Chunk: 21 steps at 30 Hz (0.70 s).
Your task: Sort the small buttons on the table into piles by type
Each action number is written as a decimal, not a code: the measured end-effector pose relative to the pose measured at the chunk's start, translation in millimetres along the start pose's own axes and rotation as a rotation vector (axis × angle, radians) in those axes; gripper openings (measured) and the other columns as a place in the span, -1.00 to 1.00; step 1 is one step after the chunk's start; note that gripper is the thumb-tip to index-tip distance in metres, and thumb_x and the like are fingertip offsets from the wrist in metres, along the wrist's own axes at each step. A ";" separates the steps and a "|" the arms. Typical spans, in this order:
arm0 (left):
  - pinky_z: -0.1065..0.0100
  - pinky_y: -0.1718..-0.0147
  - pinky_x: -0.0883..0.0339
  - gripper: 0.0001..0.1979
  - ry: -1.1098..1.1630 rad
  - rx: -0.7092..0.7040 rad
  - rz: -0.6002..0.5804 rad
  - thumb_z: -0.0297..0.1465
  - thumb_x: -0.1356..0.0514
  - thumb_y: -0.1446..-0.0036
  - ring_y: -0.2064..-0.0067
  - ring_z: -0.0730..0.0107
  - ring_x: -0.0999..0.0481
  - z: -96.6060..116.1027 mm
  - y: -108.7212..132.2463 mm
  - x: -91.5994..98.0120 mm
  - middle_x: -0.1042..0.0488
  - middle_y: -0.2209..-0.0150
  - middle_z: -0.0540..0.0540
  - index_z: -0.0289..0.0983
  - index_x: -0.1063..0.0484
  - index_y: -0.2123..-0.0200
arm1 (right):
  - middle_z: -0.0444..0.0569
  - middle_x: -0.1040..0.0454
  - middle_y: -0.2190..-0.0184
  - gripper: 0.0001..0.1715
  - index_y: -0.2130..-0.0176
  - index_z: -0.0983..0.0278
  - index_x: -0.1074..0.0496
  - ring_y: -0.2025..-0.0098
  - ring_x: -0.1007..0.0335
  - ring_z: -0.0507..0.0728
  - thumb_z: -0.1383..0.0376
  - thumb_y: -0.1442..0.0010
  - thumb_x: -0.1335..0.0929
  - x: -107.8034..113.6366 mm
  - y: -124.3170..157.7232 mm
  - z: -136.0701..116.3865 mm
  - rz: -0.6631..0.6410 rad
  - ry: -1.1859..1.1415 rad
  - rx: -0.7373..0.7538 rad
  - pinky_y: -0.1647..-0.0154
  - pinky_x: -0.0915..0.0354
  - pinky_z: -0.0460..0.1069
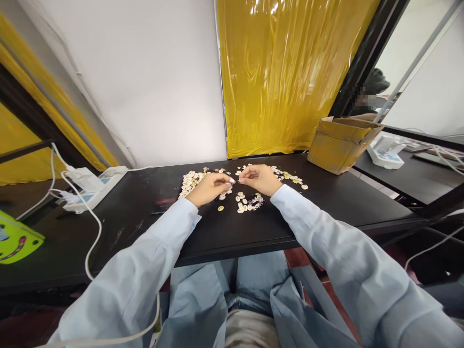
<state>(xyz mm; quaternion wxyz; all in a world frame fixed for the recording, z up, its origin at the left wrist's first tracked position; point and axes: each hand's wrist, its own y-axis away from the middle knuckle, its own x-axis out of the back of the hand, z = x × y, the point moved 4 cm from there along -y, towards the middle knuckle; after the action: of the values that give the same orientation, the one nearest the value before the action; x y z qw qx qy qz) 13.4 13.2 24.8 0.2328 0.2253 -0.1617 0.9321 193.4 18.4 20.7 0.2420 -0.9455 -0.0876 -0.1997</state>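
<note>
My left hand (210, 188) is pinched over the black table, with a tiny pale and purple piece at its fingertips. Close by on the right, my right hand (261, 179) is also closed in a pinch on a small white piece. A narrow gap separates the two sets of fingertips. Small round pale pieces (189, 183) are heaped left of and behind my left hand. A small cluster of white and purple pieces (250, 203) lies in front of my right hand. One yellowish disc (221, 208) sits apart, nearer the table's front edge.
Behind the hands run more scattered pieces (290, 178). A cardboard box (335, 145) stands at the back right. White power strips with cables (90, 191) lie at the left, near a bright green object (18, 239). Part of a person (375, 84) shows at the upper right.
</note>
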 end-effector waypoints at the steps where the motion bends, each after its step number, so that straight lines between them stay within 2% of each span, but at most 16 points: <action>1: 0.36 0.35 -0.36 -0.71 0.070 0.017 0.033 -0.27 -0.24 -0.03 0.40 0.42 -0.47 -1.5 -0.9 -1.7 -0.51 0.40 -0.11 -0.36 -0.47 0.23 | -0.05 -0.51 0.47 -0.81 0.38 0.34 -0.47 0.39 -0.44 0.05 0.28 0.05 -0.43 -1.4 0.1 -0.3 -0.001 -0.025 0.003 0.24 -0.38 -0.02; 4: 0.36 0.31 -0.37 -0.69 0.229 0.055 0.095 -0.24 -0.28 -0.01 0.37 0.43 -0.48 -3.3 -1.5 -6.6 -0.48 0.41 -0.08 -0.36 -0.45 0.26 | -0.05 -0.51 0.47 -0.80 0.38 0.35 -0.47 0.39 -0.44 0.05 0.27 0.05 -0.44 -6.2 0.1 0.9 -0.026 -0.074 0.023 0.25 -0.38 -0.02; 7: 0.35 0.29 -0.38 -0.67 0.290 0.074 0.097 -0.21 -0.31 0.02 0.36 0.44 -0.48 -2.8 -1.3 -10.3 -0.48 0.40 -0.08 -0.36 -0.44 0.30 | -0.05 -0.51 0.47 -0.79 0.37 0.35 -0.46 0.40 -0.44 0.05 0.26 0.04 -0.44 -9.8 -0.1 2.8 -0.047 -0.095 0.036 0.27 -0.38 -0.02; 16: 0.37 0.36 -0.40 -0.67 0.241 0.091 0.071 -0.22 -0.37 0.10 0.40 0.41 -0.51 -5.1 -1.6 -14.8 -0.51 0.46 -0.09 -0.36 -0.47 0.36 | -0.11 -0.43 0.52 -0.79 0.42 0.32 -0.38 0.45 -0.37 0.01 0.26 0.05 -0.44 -11.8 1.6 -2.3 -0.061 -0.043 0.051 0.37 -0.31 -0.07; 21: 0.42 0.46 -0.34 -0.68 0.205 0.102 0.039 -0.23 -0.35 0.08 0.44 0.43 -0.49 -10.3 -1.0 -17.0 -0.51 0.48 -0.10 -0.37 -0.46 0.35 | -0.18 -0.36 0.57 -0.71 0.45 0.30 -0.28 0.51 -0.31 -0.01 0.26 0.09 -0.46 -12.4 3.5 -1.8 -0.131 -0.077 0.038 0.48 -0.21 -0.11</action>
<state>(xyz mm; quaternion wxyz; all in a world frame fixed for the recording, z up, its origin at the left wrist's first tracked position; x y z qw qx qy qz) 23.8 12.1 7.9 0.2181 0.1374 -0.0939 0.9616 182.5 13.6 15.4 0.2425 -0.9400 -0.1624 -0.1768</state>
